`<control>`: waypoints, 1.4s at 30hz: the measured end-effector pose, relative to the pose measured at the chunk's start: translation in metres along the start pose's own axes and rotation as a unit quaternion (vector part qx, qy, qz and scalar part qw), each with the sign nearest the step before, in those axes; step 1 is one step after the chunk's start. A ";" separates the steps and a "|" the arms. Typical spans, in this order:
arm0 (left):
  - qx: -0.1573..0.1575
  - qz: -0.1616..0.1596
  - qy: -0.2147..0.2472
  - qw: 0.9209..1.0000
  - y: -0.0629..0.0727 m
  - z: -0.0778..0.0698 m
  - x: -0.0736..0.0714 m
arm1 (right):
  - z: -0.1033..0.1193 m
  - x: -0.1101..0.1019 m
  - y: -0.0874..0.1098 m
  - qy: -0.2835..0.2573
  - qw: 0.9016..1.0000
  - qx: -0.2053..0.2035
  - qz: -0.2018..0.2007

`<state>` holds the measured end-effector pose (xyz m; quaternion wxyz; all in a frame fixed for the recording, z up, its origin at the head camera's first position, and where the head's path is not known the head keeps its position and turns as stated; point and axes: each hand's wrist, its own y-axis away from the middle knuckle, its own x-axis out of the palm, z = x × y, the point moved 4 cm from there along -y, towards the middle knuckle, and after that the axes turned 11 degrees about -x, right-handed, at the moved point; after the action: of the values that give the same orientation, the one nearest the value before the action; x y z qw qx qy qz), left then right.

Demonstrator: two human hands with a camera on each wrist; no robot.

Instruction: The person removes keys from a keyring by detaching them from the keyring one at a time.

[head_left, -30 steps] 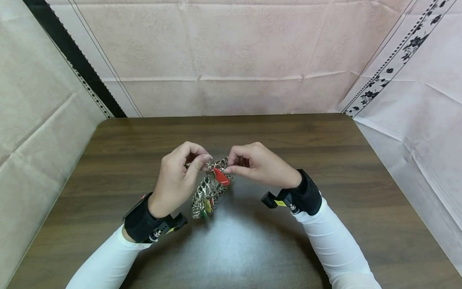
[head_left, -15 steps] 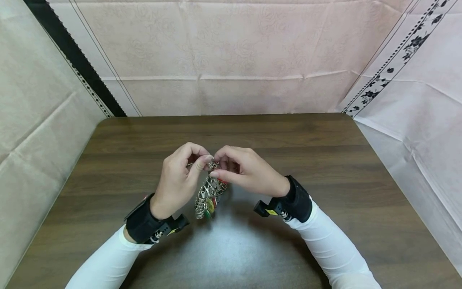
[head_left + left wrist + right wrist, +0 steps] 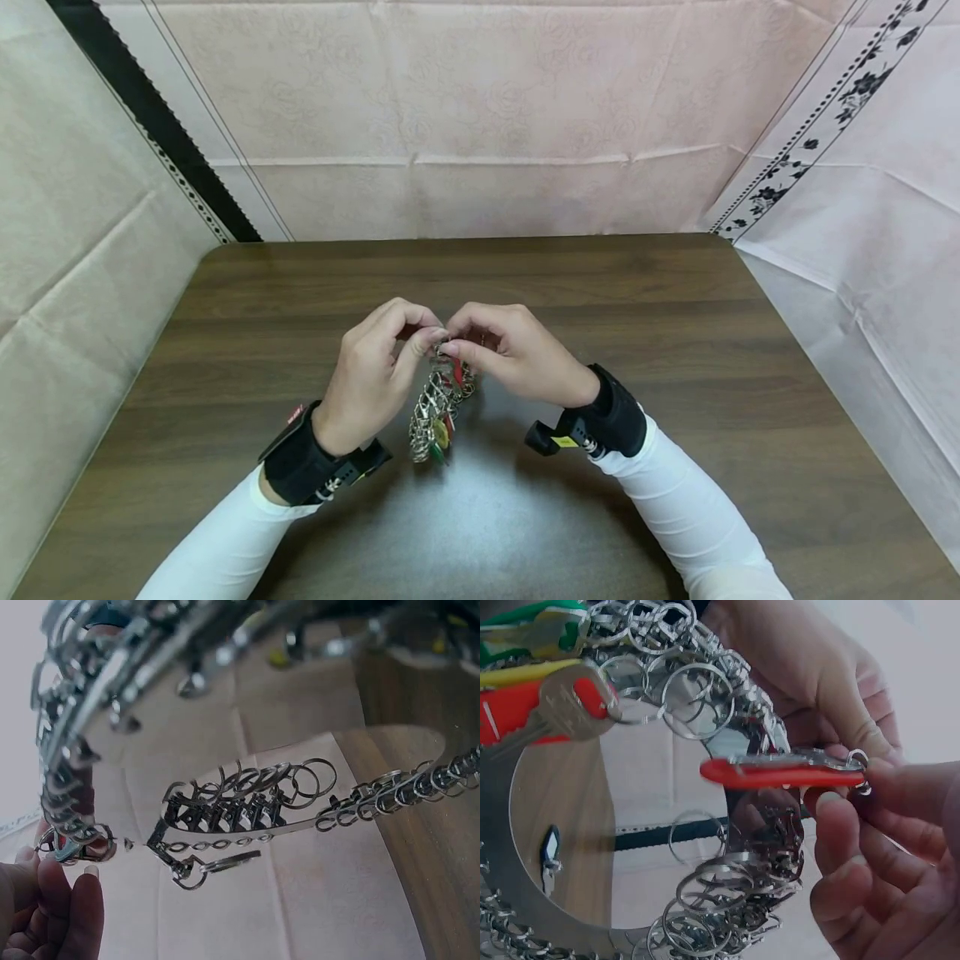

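A large metal key ring [image 3: 426, 407], studded with many small split rings, hangs upright between the hands over the table. My left hand [image 3: 371, 375] pinches it at the top with thumb and fingers. My right hand [image 3: 521, 354] comes in from the other side, its fingertips meeting the left's. In the right wrist view, right thumb and fingers pinch the small split ring [image 3: 859, 759] of a key with a red tag [image 3: 780, 776]. More keys with red, yellow and green tags [image 3: 555, 622] hang elsewhere on the large ring. The pinched parts are partly hidden by the fingers.
The brown wooden table [image 3: 480, 517] lies beneath. Pale cloth [image 3: 480, 125] hangs behind its far edge and along both sides. A black wrist strap with a small camera [image 3: 615, 417] sits on each wrist.
My right hand has moved left, up to the left fingertips. The red-tagged key has turned from slanting outward to hanging nearly upright. The left hand has barely shifted.
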<state>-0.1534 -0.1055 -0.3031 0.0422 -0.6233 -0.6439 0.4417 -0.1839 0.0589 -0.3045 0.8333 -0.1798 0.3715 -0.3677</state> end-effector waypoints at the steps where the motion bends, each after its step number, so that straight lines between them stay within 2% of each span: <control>1: 0.002 -0.001 -0.001 1.000 0.000 0.000 0.000 | 0.000 0.000 0.000 -0.009 1.000 0.006 -0.004; 8: 0.010 -0.015 -0.004 1.000 0.000 -0.001 -0.001 | -0.001 0.002 0.000 -0.049 0.998 0.043 -0.023; 13: 0.012 -0.020 -0.011 1.000 0.001 -0.002 -0.001 | -0.003 0.009 0.000 0.022 0.999 0.037 -0.002; 16: 0.009 -0.021 -0.014 1.000 0.001 -0.001 -0.001 | -0.004 0.012 0.000 0.055 0.998 0.027 -0.005; 21: -0.004 -0.021 -0.015 1.000 0.001 0.001 -0.001 | -0.003 0.009 0.000 0.042 0.998 0.031 -0.017; 25: -0.005 -0.017 -0.017 1.000 0.000 0.001 -0.001 | -0.003 0.007 0.001 0.023 0.999 0.040 -0.010; 35: 0.001 -0.017 0.003 1.000 -0.001 -0.002 -0.004 | -0.002 0.005 0.003 0.016 1.000 -0.010 0.008; 42: -0.005 -0.025 0.044 0.999 -0.002 -0.001 -0.004 | -0.003 0.006 0.002 -0.006 0.999 -0.035 -0.007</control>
<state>-0.1533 -0.1082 -0.2991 0.0787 -0.6260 -0.6590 0.4095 -0.1824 0.0558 -0.3110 0.8259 -0.2141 0.3779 -0.3596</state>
